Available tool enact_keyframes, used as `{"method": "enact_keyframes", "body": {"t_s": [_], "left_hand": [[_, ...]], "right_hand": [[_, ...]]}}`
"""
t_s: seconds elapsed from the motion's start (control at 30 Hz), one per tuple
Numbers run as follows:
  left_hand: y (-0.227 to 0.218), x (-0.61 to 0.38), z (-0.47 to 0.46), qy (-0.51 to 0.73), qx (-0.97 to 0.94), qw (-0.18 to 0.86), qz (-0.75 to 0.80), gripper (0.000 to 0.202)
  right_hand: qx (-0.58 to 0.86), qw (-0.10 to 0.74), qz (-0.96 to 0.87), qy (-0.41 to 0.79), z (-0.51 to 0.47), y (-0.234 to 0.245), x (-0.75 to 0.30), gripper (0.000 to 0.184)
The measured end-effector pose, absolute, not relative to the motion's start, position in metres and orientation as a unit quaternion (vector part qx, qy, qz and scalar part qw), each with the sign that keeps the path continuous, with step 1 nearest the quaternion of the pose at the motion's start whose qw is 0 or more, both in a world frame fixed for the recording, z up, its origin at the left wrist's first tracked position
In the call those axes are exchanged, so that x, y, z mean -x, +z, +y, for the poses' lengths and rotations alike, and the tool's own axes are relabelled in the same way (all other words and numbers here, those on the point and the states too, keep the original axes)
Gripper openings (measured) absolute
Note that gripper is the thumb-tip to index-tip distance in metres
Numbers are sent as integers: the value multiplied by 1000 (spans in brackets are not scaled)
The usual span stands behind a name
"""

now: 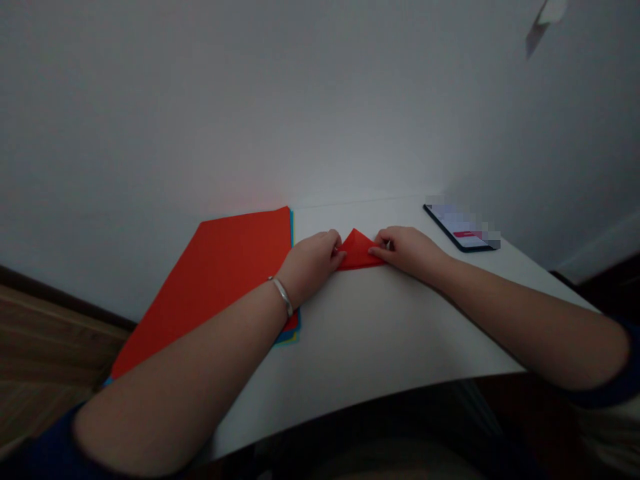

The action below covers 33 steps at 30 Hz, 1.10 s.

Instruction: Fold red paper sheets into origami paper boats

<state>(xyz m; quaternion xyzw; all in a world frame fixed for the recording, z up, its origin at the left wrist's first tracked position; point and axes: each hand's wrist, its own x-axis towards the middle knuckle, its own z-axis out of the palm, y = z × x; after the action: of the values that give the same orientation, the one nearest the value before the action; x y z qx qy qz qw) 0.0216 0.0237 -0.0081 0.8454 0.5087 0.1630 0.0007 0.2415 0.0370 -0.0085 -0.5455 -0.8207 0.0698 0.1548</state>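
A small piece of folded red paper (356,252) lies on the white table, its peak pointing toward the wall and its long folded edge toward me. My left hand (314,259) pinches its left corner between thumb and fingers. At the opposite corner, my right hand (403,247) grips the paper the same way. Both corner tips are hidden by the fingers. A silver bangle (282,297) circles my left wrist.
A stack of coloured paper sheets (220,267), red on top with blue and yellow edges below, lies under my left forearm. A phone (463,230) with a lit screen rests at the back right. The white table (380,333) meets a grey wall (320,100) behind.
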Motion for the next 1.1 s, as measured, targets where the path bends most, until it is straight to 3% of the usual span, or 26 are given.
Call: {"method": "enact_keyframes", "body": {"t_s": [0.2,0.6,0.8,1.1], "left_hand": [[-10,-22,19,160,-867,2,472,41],[-7,-22,20,93,-897,-46,430,31],[-7,-22,18,113,-898,-56,422,43],[-12,-21,21,156,-890,-14,429,46]], "right_hand": [[542,144,-826,60,36,-9,-241,18],[548,138,-822,63,34,-8,-239,23],[525,135,-840,38,32,-7,-240,28],[543,171,-810,139,33,-8,-240,30]]}}
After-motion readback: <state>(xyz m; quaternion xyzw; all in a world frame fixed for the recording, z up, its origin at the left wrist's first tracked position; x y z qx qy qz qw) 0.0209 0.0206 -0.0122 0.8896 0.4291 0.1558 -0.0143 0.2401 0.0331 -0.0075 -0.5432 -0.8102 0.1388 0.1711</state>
